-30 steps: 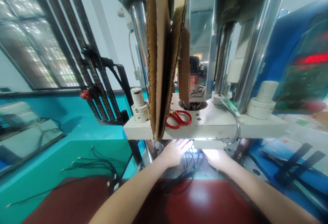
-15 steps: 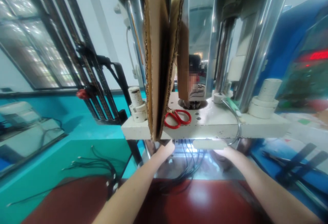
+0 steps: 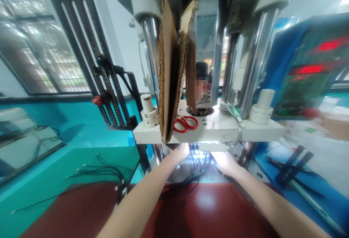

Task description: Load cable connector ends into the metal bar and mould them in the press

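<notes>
Both my forearms reach forward under the white plate [image 3: 215, 134] of a machine with steel columns. My left hand [image 3: 182, 151] is at the plate's lower edge, its fingers hidden beneath it. My right hand [image 3: 224, 160] is under the plate too, brightly lit, and its fingers cannot be made out. Between the hands, dark cables [image 3: 196, 170] run out from the lit gap over a metal surface towards me. Whether either hand holds a cable is hidden. Red-handled scissors [image 3: 185, 124] lie on the plate beside folded cardboard [image 3: 169, 67] standing upright.
More black cables [image 3: 102, 172] lie on the green surface at the left. A dark red surface [image 3: 207, 209] is nearest me. On the blue surface at the right are dark tools [image 3: 293, 169]. A blue cabinet with red displays [image 3: 311, 69] stands behind.
The view has shifted, so the machine's right side sits further left and more of its top shows. My right hand has moved left, closer to the cables; my left hand stays near the plate's edge.
</notes>
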Tool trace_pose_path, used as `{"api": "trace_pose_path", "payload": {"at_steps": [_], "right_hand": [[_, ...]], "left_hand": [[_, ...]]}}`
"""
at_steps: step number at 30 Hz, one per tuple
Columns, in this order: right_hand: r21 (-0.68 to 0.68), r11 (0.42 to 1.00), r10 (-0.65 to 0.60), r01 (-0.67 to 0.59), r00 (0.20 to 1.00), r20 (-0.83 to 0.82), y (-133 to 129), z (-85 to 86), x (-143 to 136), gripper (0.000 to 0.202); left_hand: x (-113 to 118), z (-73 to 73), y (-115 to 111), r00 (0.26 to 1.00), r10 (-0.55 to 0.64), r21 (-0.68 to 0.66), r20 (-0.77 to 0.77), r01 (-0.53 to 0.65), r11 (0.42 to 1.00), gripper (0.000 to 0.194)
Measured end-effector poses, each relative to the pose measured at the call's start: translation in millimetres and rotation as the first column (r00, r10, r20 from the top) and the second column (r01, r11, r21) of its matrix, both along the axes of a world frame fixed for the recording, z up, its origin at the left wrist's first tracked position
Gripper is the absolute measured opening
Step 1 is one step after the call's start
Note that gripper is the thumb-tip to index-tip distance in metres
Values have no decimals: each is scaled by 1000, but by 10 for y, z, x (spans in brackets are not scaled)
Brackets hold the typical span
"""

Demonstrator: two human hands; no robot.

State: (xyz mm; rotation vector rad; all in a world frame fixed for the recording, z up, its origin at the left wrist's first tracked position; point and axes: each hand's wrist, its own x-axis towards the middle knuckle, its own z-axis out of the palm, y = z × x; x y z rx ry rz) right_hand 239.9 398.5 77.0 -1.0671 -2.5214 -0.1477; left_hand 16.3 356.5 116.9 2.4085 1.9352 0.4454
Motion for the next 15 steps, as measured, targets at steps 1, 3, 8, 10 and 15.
{"api": "trace_pose_path", "payload": {"at_steps": [1,3,8,10,15], "right_hand": [[18,1000,18,-18,1000,4,-57,2,-4,42],[44,998,38,-38,999,3,-125,8,-11,43],[53,996,71,-71,997,-7,-100,30,-18,40],[48,996,79,-79,997,-11,-67,25,-23,40],[37,997,62,-62,998,-15,27,-42,-72,37]], "left_hand": [[89,9,-50,999,-41,12,2,41,999,35],[251,17,-129,988,-156,35,12,155,987,43],[419,30,-131,950,-312,104,13,309,945,53],[412,31,-84,944,-329,119,13,325,938,52],[398,-49,38,948,-305,81,86,298,951,48]]}}
